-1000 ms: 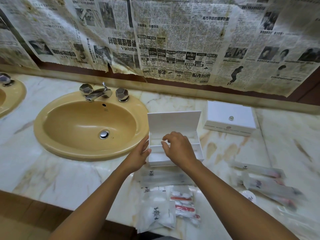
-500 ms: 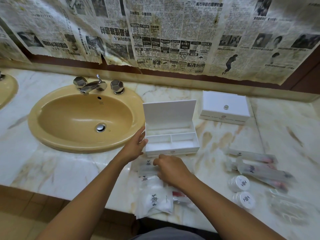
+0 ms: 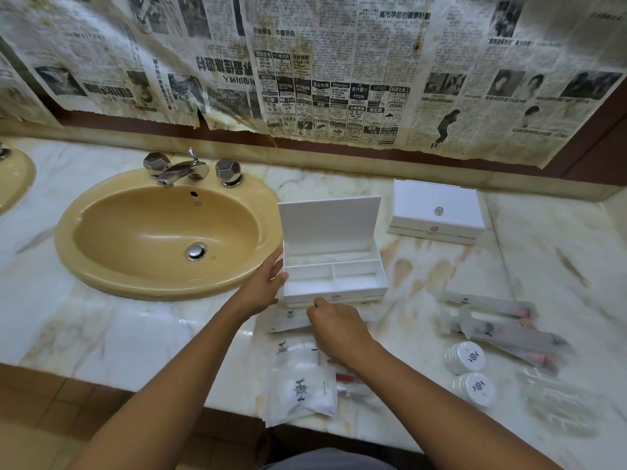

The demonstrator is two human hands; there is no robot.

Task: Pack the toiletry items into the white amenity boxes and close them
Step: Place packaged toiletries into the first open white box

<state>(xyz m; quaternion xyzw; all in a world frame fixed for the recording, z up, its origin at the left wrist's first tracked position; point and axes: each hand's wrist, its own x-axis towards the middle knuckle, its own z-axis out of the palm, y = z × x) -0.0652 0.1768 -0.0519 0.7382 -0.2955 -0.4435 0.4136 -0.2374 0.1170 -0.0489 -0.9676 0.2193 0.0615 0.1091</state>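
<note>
The left hand [image 3: 263, 286] rests straight fingers against the open amenity box [image 3: 334, 266], steadying it; the right hand [image 3: 334, 329] pinches a long sachet [image 3: 288, 320] just near it, likely to load it.

A single head-worn camera looks forward and down, close over the marble counter [image 3: 101, 334]. Its wide view (no second view shares it) reaches the newspapered wall [image 3: 339, 62].

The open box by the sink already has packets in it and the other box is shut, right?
Not quite. The head view shows the open box by the sink with bare compartments: no packets in it yet. The packets lie on the counter in front of it. The other box is shut, as you said.
</note>
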